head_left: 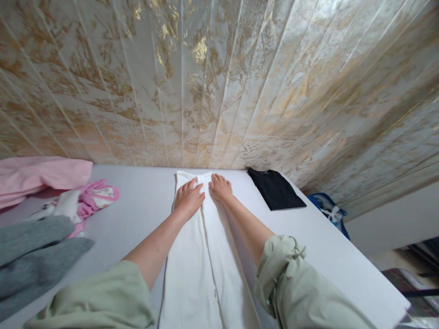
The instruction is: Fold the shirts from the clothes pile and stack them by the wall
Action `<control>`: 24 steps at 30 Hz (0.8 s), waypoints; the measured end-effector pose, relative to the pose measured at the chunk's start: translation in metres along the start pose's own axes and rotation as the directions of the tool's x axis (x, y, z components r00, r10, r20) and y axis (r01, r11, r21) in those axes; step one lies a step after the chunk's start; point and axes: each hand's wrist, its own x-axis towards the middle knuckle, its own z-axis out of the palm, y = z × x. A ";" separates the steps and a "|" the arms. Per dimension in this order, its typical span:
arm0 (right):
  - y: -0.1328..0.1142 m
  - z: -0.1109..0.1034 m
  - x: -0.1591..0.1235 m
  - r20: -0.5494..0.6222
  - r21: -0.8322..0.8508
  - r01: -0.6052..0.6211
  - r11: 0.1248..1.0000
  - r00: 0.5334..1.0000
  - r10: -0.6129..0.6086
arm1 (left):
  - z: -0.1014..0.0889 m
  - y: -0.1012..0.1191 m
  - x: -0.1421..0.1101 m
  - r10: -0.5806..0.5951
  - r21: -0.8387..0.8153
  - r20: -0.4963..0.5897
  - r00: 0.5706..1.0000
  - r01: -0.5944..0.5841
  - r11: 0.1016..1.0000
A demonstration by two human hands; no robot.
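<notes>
A long white garment (190,274), which looks like a pair of trousers, lies stretched out on the white table (137,192) with its far end near the wall. A lengthwise line parts it into two strips. My left hand (189,197) rests on the far part of the garment, palm down and fingers spread. Close beside it, my right hand (220,187) lies flat over the far right edge, fingers apart. Neither hand grips the cloth. The near end of the garment runs out of view.
On the left lie a pink cloth (44,176), pink-and-white clothing (92,201) and a grey garment (37,251). A folded black T-shirt (276,189) sits at the back right. Beyond the table's right edge is a blue bag (327,208). A gold-patterned curtain (192,100) hangs behind.
</notes>
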 end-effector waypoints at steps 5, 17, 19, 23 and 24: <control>-0.002 0.001 -0.063 -0.011 -0.019 0.238 0.971 0.971 -0.238 | 0.004 -0.003 0.002 -0.002 -0.011 -0.020 1.000 0.002 1.000; 0.033 -0.022 -0.229 0.154 0.125 0.536 0.835 0.821 -0.550 | 0.003 -0.004 0.007 -0.016 -0.078 0.000 1.000 0.016 0.997; 0.035 -0.018 -0.214 0.135 0.106 0.519 0.848 0.838 -0.529 | -0.002 -0.003 0.007 -0.008 -0.092 0.025 1.000 0.010 0.996; 0.027 -0.005 -0.186 0.091 0.045 0.479 0.877 0.872 -0.481 | -0.015 0.004 -0.019 0.040 -0.111 0.076 0.996 -0.032 0.993; 0.024 -0.003 -0.183 0.081 0.037 0.466 0.884 0.880 -0.468 | -0.018 0.007 -0.032 0.069 -0.117 0.091 0.993 -0.058 0.991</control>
